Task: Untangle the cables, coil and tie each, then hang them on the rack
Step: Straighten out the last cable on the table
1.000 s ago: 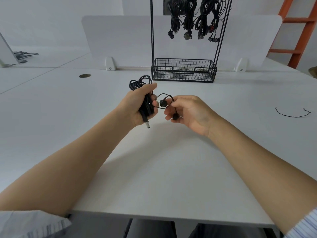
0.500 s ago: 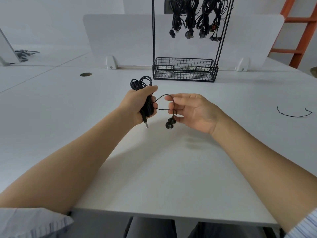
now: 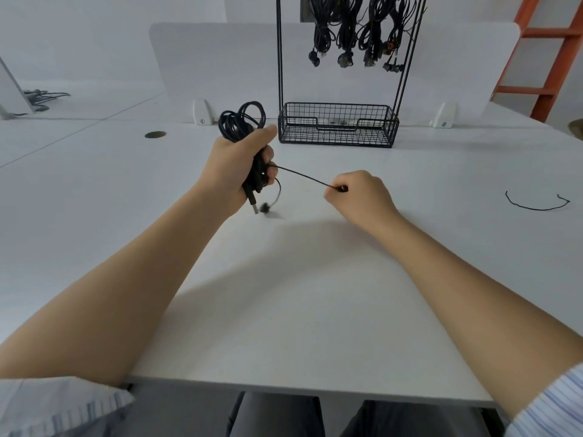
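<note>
My left hand (image 3: pixel 239 171) grips a coiled black cable (image 3: pixel 241 123) upright above the white table; its loops stick out above my fist and a USB plug (image 3: pixel 254 207) hangs below. A thin black strand (image 3: pixel 301 175) runs taut from the bundle to my right hand (image 3: pixel 361 197), which pinches its end. A small black plug (image 3: pixel 264 208) dangles blurred on a short curl beside the USB plug. Behind stands the black wire rack (image 3: pixel 279 58), with several tied cables (image 3: pixel 353 23) hanging from its top.
A black wire basket (image 3: pixel 337 125) forms the rack's base on the white table (image 3: pixel 284 294). A loose thin black tie (image 3: pixel 536 205) lies at the right. A round cable hole (image 3: pixel 155 134) is at the left, an orange ladder (image 3: pixel 555 58) at the far right.
My right hand moved right, away from the bundle, and pulled the thin strand straight. The small plug left my right hand and now dangles under my left hand.
</note>
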The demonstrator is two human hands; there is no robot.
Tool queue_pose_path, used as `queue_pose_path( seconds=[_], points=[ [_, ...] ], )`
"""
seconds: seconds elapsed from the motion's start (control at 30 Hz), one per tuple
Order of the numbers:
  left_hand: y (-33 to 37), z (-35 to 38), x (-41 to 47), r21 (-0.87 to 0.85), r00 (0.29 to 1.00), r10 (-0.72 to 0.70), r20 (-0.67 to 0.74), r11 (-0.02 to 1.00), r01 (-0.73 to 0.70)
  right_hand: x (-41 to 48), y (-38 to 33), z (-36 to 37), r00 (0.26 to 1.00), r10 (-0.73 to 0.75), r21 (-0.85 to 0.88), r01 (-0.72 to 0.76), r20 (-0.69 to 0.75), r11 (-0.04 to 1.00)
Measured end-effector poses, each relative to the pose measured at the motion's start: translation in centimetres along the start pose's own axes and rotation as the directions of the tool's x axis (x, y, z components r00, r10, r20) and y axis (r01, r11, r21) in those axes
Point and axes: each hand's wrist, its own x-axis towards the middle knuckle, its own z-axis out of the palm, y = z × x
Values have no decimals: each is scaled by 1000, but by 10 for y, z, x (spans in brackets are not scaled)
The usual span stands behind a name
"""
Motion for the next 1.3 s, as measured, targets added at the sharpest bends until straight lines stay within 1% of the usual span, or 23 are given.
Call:
queue_pose_path(
  seconds=[0.03, 0.07, 0.1, 0.13, 0.2, 0.23, 0.27, 0.33, 0.4, 0.43, 0.57, 0.67, 0.77, 0.8, 0.83, 0.9, 0.93, 0.97, 1.0, 1.03, 1.1, 1.2, 1.3],
  points=[
    [1, 0, -1, 13, 1000, 27, 12, 1000, -27, 2, 2, -2, 1000, 23, 58, -23, -2, 998],
    [1, 0, -1, 37, 998, 56, 23, 998, -56, 2, 2, -5, 999, 13, 59, -15, 32, 998],
    [1, 0, -1, 78, 996, 88, 35, 993, -90, 2, 4, -7, 993, -19, 40, 15, 114, 999],
    [1, 1, -1, 135, 991, 124, 49, 982, -129, 1, 3, -9, 976, -73, 61, 62, 206, 996],
    [0, 2, -3, 230, 979, 186, 87, 952, -202, -5, -4, -10, 919, -184, 206, 116, 350, 972],
    [1, 3, -4, 243, 972, 208, 108, 943, -229, -8, -8, -8, 898, -227, 294, 117, 377, 949],
    [1, 3, -5, 239, 967, 220, 129, 939, -246, -10, -12, -4, 893, -249, 373, 100, 375, 922],
    [2, 4, -8, 217, 961, 219, 169, 943, -253, -13, -20, 4, 917, -251, 465, 84, 311, 881],
    [4, 4, -10, 193, 955, 198, 222, 951, -242, -14, -22, 10, 943, -242, 469, 110, 230, 876],
    [4, 3, -11, 178, 947, 188, 258, 955, -238, -15, -22, 10, 948, -235, 456, 116, 214, 882],
    [5, 2, -12, 133, 909, 148, 390, 967, -215, -14, -21, 13, 939, -228, 447, 94, 256, 890],
    [4, 3, -14, 134, 898, 138, 417, 968, -211, -14, -23, 12, 915, -260, 524, 65, 309, 849],
    [6, 5, -14, 81, 914, 171, 369, 973, -215, -15, -23, 5, 905, -239, 607, -26, 351, 794],
    [7, 5, -14, 17, 928, 175, 328, 982, -190, -14, -20, 4, 901, -228, 628, -60, 369, 776],
    [9, 5, -13, -82, 950, 151, 272, 988, -134, -12, -17, 1, 890, -231, 656, -97, 394, 749],
    [14, 3, -9, -270, 990, 34, 136, 963, 4, -8, -9, -5, 865, -252, 718, -162, 433, 677],
    [15, 0, -6, -307, 997, -38, 74, 950, 59, -6, -4, -9, 856, -260, 749, -199, 447, 632],
    [16, -3, -4, -301, 994, -105, 32, 947, 110, -4, 0, -13, 849, -267, 778, -236, 457, 582],
    [15, -5, -2, -265, 987, -161, 13, 951, 159, -3, 2, -18, 843, -274, 797, -260, 462, 545],
    [14, -7, 0, -216, 978, -208, 10, 955, 205, -2, 4, -20, 843, -270, 800, -271, 466, 535],
    [9, -7, 3, -103, 965, -261, 13, 960, 261, -3, 1, -21, 857, -222, 763, -261, 465, 591],
    [6, -5, 4, 87, 975, -223, 3, 971, 222, -5, -8, -17, 918, -151, 708, -171, 368, 686],
    [3, -3, 2, 322, 979, -189, 78, 934, 155, -6, -13, -15, 957, -160, 713, -63, 241, 698]
  ],
)
